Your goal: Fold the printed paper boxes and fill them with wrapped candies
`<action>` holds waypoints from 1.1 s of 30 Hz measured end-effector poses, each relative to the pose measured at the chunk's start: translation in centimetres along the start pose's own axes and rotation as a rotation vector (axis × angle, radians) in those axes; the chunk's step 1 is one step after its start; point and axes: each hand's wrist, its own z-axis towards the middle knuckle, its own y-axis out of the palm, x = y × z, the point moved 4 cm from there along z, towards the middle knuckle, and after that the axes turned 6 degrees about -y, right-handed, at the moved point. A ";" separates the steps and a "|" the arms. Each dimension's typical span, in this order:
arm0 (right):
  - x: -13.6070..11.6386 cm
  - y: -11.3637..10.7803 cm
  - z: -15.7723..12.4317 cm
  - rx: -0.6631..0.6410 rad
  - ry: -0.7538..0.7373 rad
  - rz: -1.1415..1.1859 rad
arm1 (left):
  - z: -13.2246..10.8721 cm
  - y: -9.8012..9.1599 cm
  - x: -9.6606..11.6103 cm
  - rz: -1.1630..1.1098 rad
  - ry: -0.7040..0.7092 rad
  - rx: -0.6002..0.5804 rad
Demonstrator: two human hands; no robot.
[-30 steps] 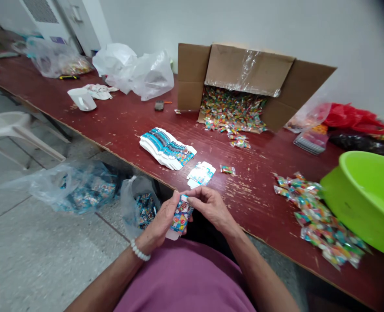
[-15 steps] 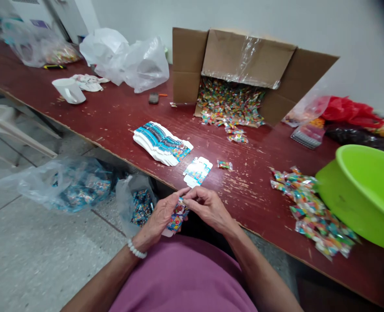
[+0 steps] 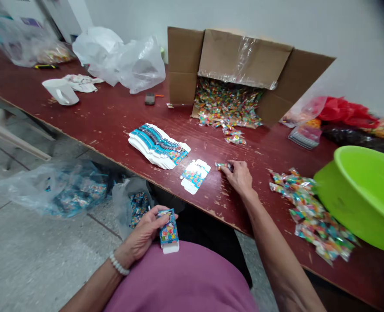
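Observation:
Close to my body, my left hand (image 3: 148, 229) grips a small printed candy box (image 3: 169, 229), blue with colourful pictures; its white flap hangs out at the bottom. My right hand (image 3: 241, 177) reaches over the table, thumb and fingers closing on a wrapped candy (image 3: 221, 166) that lies there. Left of that candy is a flat, unfolded carton (image 3: 196, 174). Beyond it, a fanned stack of flat cartons (image 3: 157, 146) lies along the table.
An open cardboard box (image 3: 244, 58) spills wrapped candies (image 3: 227, 102) at the back. A green basin (image 3: 344, 190) stands right, beside a candy pile (image 3: 309, 212). A white mug (image 3: 60, 92) sits left. Plastic bags of filled boxes (image 3: 77, 190) are below the table edge (image 3: 103, 159).
My right hand has left the candy box and moved forward and right to the single candy. My left hand has drawn the box slightly down and left.

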 end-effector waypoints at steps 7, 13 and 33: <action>0.4 0.5 0.1 -0.033 0.104 0.530 | -1.7 -5.7 2.8 0.764 -0.199 -0.258; -7.5 0.3 -7.0 -0.337 0.063 1.034 | -1.5 -3.7 4.1 0.618 -0.087 -0.200; -12.7 0.1 -10.3 -0.308 -0.130 1.002 | -1.0 3.6 3.8 0.111 0.149 -0.074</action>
